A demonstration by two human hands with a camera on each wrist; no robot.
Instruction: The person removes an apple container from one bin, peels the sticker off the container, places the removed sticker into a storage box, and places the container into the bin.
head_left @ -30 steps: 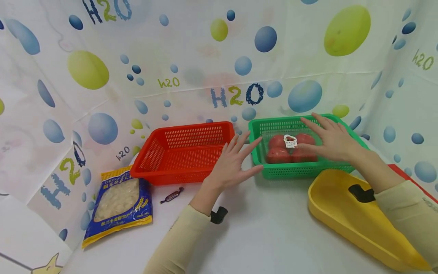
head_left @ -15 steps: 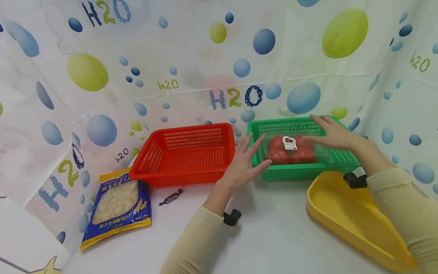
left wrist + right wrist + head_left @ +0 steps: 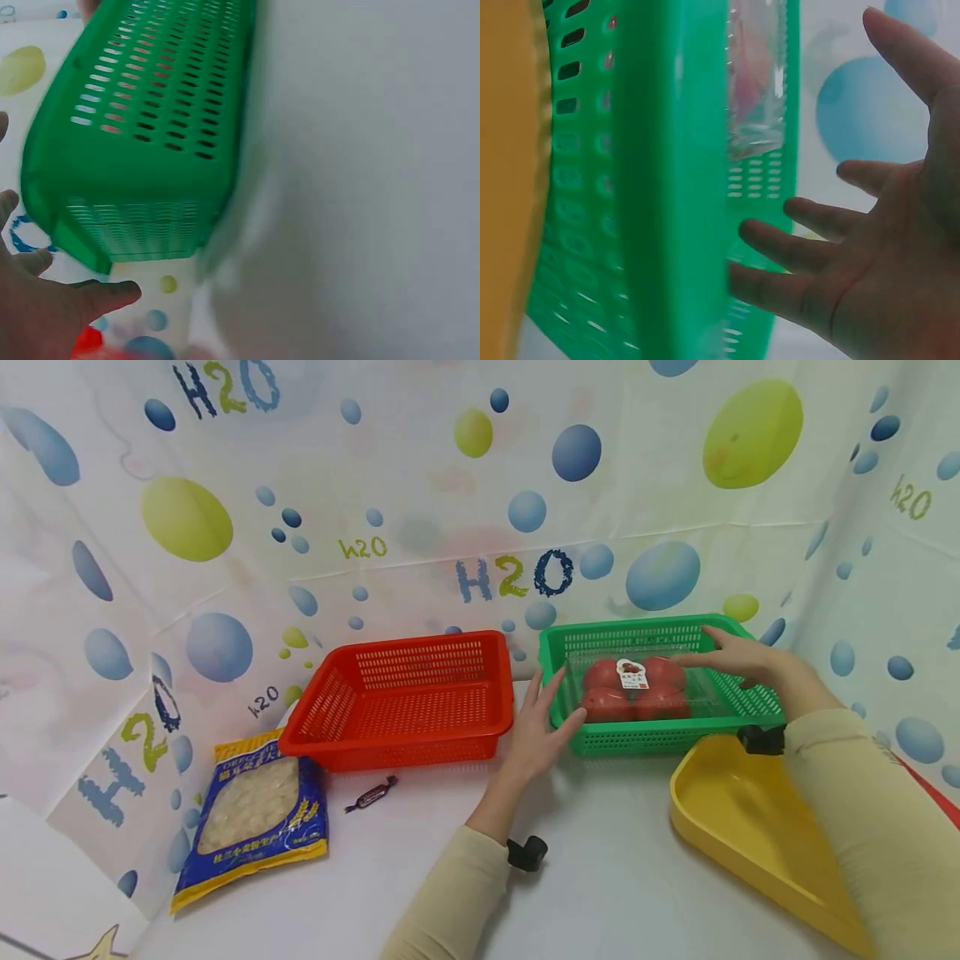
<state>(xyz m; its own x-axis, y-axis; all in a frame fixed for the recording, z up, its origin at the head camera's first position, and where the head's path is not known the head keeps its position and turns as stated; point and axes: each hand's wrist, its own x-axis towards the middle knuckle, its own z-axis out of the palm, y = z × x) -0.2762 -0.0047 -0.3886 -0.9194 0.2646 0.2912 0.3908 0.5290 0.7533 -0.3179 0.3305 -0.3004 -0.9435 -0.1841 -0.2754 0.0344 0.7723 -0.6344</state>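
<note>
In the head view a green basket [image 3: 645, 737] holds a clear plastic pack [image 3: 701, 693] of round red fruits that look like tomatoes, with a white label on top. My left hand [image 3: 534, 735] is at the basket's left end, fingers stretched and holding nothing. The left wrist view has its thumb and fingers spread beside the green wall [image 3: 135, 161]. My right hand [image 3: 753, 662] reaches over the basket's right end, close to the pack. Seen from the right wrist, its fingers are spread apart inside the rim [image 3: 671, 180], below the pack's clear end [image 3: 756, 112].
Left of the green basket stands a red basket [image 3: 420, 747]. A wrapped candy [image 3: 371, 794] and a blue and yellow food bag [image 3: 255, 810] lie at the left. A yellow tray [image 3: 757, 827] sits at the right, partly under the right sleeve. A printed curtain hangs behind.
My left hand has moved right, up to the green basket's left end. The right hand has turned and come lower over the basket's right end. The pack stays in the basket.
</note>
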